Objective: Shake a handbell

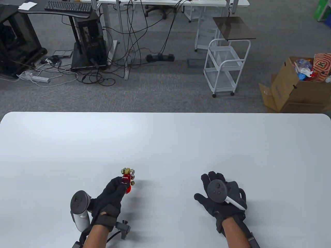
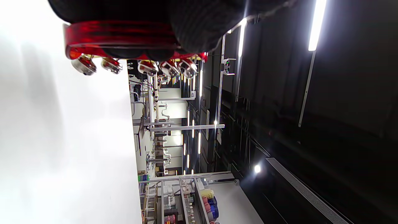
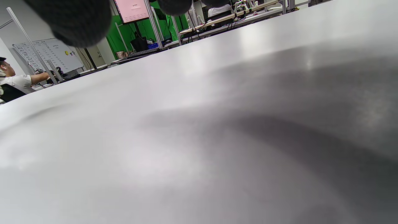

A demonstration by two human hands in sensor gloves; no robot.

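My left hand [image 1: 113,192] grips the red handle of a handbell [image 1: 127,179] and holds it above the white table [image 1: 165,144], its cluster of small metal bells pointing away from me. In the left wrist view the red handle [image 2: 118,39] lies under my gloved fingers [image 2: 192,25] with several silver jingle bells [image 2: 149,67] along it. My right hand [image 1: 219,196] rests palm down on the table to the right, fingers spread, holding nothing. Its fingertips [image 3: 74,18] show at the top of the right wrist view.
The white table has a far edge [image 1: 165,113] with grey carpet beyond. A white wire cart [image 1: 225,66] and a cardboard box [image 1: 294,87] stand on the floor behind it, with desks and cables at the far left.
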